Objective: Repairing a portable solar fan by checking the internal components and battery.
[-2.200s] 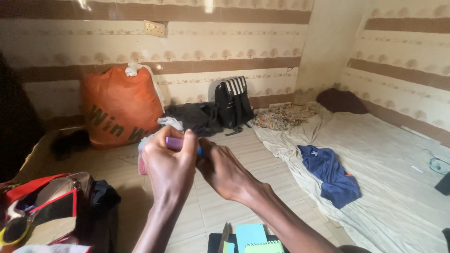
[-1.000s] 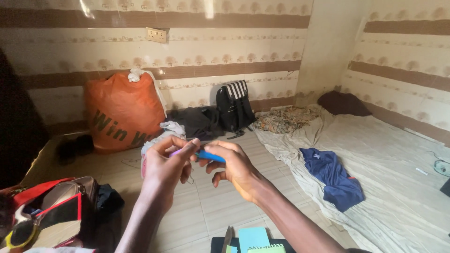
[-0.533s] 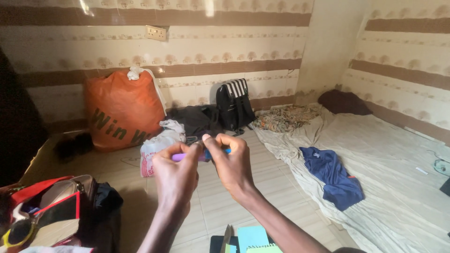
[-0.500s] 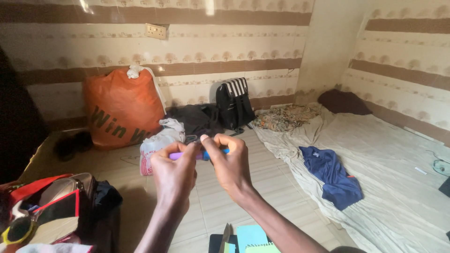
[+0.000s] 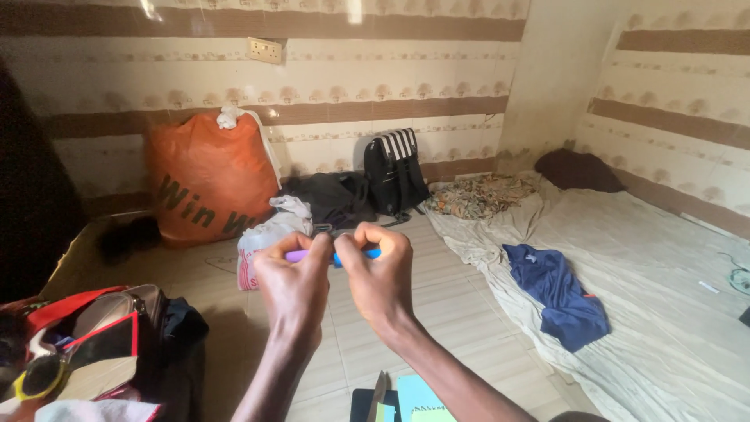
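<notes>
Two hands | left hand (image 5: 293, 285) grip: purple pen (image 5: 297, 255) | right hand (image 5: 380, 277) grip: blue pen (image 5: 366, 253)

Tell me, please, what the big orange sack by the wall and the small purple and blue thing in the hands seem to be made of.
The orange sack looks like woven plastic: matt, stiff creases, tied shut at the top. The small purple and blue thing, pinched between the left hand and right hand, looks like smooth plastic with a solid, even colour; mostly hidden by the fingers, so this is uncertain.
</notes>
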